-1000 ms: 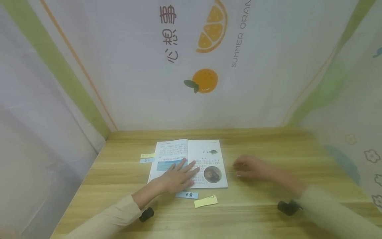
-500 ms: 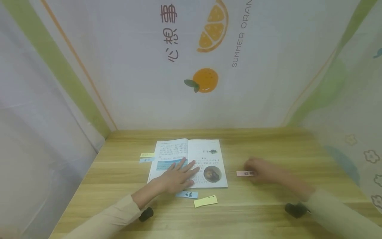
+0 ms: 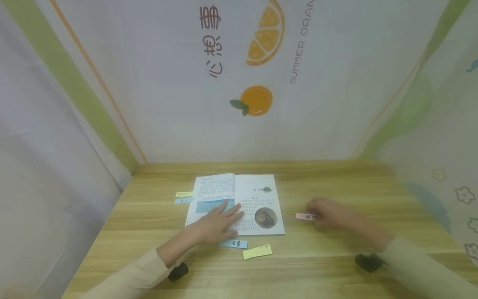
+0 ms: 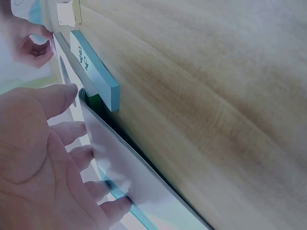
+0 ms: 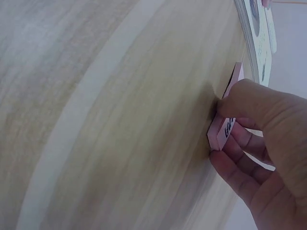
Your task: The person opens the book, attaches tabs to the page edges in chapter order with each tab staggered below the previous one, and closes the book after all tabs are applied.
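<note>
An open book (image 3: 257, 182) lies on the wooden table, text on both pages and a round picture on the right one. My left hand (image 3: 218, 224) rests across its lower middle with fingers spread, covering part of both pages. Right of the book, my right hand (image 3: 330, 214) holds a pink sticky-note pad (image 3: 304, 216) with handwriting on it. In the right wrist view the thumb is on one long side of the pink pad (image 5: 215, 136) and the fingers are on the other. Its written top slip seems slightly raised there.
A blue sticky-note pad (image 3: 239, 244) with writing lies at the book's lower edge. Beside it is a yellow pad (image 3: 257, 252). A yellow tab (image 3: 184, 194) and a blue tab (image 3: 184, 200) stick out from the book's left edge. A printed curtain (image 3: 317, 124) hangs behind the table.
My right hand has moved slightly right, away from the book, and the pink pad has come into sight at its fingers. My left hand has slid a little toward the lower left.
</note>
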A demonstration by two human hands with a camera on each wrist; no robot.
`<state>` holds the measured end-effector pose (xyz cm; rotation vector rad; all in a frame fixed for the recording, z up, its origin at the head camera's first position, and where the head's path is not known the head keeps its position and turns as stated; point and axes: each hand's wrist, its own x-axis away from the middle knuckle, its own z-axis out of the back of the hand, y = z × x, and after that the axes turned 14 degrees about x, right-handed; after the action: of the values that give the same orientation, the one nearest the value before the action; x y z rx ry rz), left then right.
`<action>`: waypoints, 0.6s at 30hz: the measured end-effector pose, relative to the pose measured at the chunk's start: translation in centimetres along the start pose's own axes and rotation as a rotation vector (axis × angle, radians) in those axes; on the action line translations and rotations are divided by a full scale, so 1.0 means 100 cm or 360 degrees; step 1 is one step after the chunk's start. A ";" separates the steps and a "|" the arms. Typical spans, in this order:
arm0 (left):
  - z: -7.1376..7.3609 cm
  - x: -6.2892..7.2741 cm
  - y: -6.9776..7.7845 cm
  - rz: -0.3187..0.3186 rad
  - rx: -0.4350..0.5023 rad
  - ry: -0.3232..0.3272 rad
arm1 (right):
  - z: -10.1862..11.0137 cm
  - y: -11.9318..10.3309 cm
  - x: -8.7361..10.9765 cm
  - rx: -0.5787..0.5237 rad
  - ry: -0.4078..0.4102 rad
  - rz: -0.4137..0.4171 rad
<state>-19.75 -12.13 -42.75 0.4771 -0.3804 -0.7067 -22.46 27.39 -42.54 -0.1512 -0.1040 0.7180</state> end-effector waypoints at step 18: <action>-0.004 0.002 -0.002 -0.0016 -0.0019 0.0033 | 0.025 -0.033 -0.034 0.0046 0.0138 0.0107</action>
<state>-19.48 -12.30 -43.19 0.4748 -0.3546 -0.7131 -23.23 22.92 -39.60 -0.1586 -0.0057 0.7784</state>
